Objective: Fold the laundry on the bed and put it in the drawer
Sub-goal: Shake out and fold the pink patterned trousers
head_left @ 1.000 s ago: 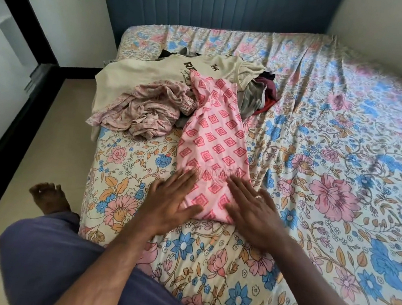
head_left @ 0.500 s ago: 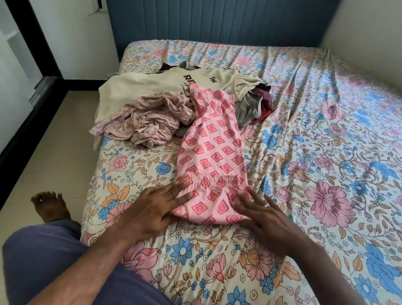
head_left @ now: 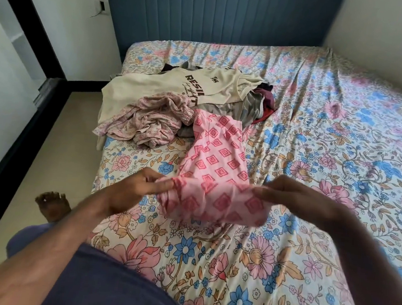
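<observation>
Change: a second ago I was pressing both palms flat on the pink garment; now I am lifting its near edge off the bed.
Left hand: fingers pinching the left corner.
Right hand: fingers pinching the right corner.
Meaning: I am judging smoothing finished and the fold beginning.
Remaining: laundry pile is waiting unfolded; drawer not in view.

Floral-sheeted bed, bearing a heap of unfolded laundry and a pink diamond-patterned garment just beside it.
</observation>
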